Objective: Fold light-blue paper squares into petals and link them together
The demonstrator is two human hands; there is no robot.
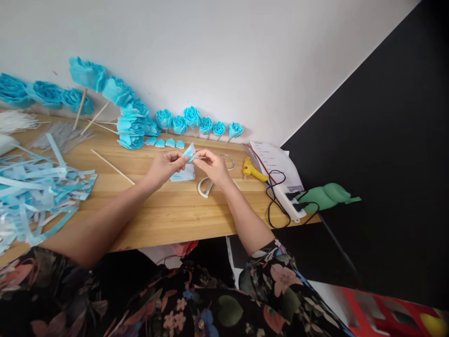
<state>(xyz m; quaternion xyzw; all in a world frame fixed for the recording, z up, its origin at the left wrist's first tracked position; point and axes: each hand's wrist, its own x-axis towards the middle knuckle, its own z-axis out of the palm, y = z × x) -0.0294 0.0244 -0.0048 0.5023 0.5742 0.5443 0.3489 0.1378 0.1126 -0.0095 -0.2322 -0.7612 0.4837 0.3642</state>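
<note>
1. Floral sleeves point(268, 264) are filling the foreground, at the worktop's point(164, 215) near side.
2. Left hand point(166, 164) and right hand point(212, 166) are pinching a blue paper piece point(189, 150) above the worktop; light, even fingertip pressure is probably serving best, sparing the thin-looking paper from tearing.
3. Both hands are facing each other, fingers curling, at the ends of inward-slanting forearms point(242, 210).
4. Beyond, blue paper flowers point(192, 117) are lining the white wall point(210, 47).

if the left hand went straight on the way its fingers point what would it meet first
Past the blue paper piece it holds, the left hand would probably meet the right hand first, which grips the same piece; depth is hard to judge.
</note>
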